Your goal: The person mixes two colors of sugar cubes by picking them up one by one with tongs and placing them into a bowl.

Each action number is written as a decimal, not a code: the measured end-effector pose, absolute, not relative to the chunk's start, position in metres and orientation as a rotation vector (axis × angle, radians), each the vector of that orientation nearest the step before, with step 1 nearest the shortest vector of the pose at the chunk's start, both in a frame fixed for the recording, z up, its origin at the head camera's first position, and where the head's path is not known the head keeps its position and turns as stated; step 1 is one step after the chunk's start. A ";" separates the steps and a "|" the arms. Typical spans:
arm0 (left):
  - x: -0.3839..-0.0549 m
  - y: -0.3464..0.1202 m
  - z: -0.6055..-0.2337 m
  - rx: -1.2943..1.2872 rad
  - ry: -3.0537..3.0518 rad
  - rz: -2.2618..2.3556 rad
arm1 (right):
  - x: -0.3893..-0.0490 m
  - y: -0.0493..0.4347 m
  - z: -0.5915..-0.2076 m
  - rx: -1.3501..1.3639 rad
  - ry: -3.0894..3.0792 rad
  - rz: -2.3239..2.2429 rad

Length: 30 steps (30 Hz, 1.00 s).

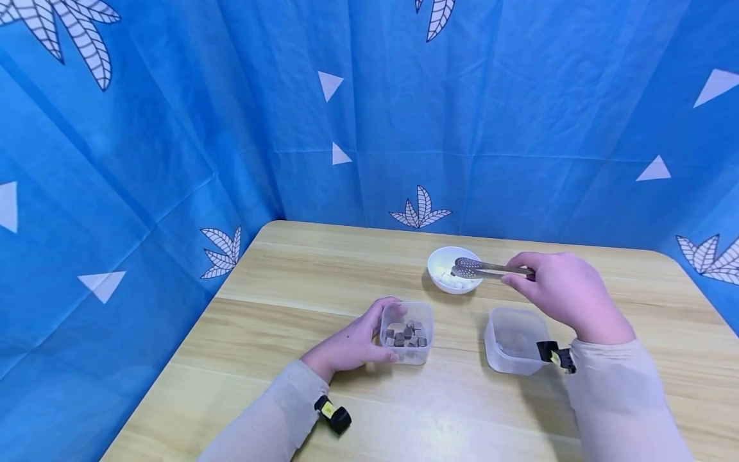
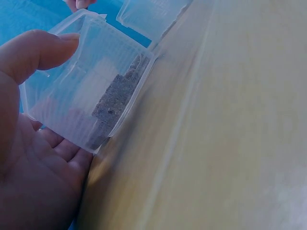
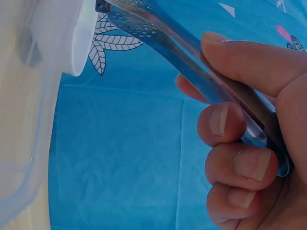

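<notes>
My left hand (image 1: 364, 340) grips the side of a see-through plastic container (image 1: 412, 357), thumb in front and fingers behind. Several small dark cubes (image 1: 408, 333) lie on its bottom. In my right hand (image 1: 568, 289) I hold metal tongs (image 1: 469, 263) with perforated tips, thumb and fingers wrapped round the handles. The tips hang over a white bowl (image 1: 435, 260) that has some whitish pieces in it. A small dark cube (image 3: 102, 6) shows at the tongs' tips in the right wrist view, partly cut off by the frame's edge.
A second see-through container (image 1: 514, 366) stands on the right, below my right wrist. All stand on a wooden table (image 1: 277, 295), with a blue patterned cloth (image 1: 392, 96) hanging behind and at the sides.
</notes>
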State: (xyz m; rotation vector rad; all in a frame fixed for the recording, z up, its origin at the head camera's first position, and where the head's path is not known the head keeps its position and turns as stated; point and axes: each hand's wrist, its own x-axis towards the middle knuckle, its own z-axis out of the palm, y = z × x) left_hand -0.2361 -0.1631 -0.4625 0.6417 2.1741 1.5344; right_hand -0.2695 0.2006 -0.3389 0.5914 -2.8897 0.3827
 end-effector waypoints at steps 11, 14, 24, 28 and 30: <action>-0.237 -0.161 -0.462 0.631 2.167 1.532 | -0.273 0.209 -0.345 0.624 -2.965 0.453; -0.237 -0.161 -0.463 0.636 2.168 1.529 | -0.272 0.212 -0.345 0.689 -2.956 0.495; -0.238 -0.162 -0.462 0.651 2.149 1.542 | -0.260 0.194 -0.340 1.082 -2.715 0.607; -0.238 -0.164 -0.463 0.649 2.146 1.549 | -0.254 0.179 -0.340 1.190 -2.639 0.629; -0.238 -0.164 -0.462 0.652 2.138 1.557 | -0.253 0.172 -0.342 1.223 -2.620 0.608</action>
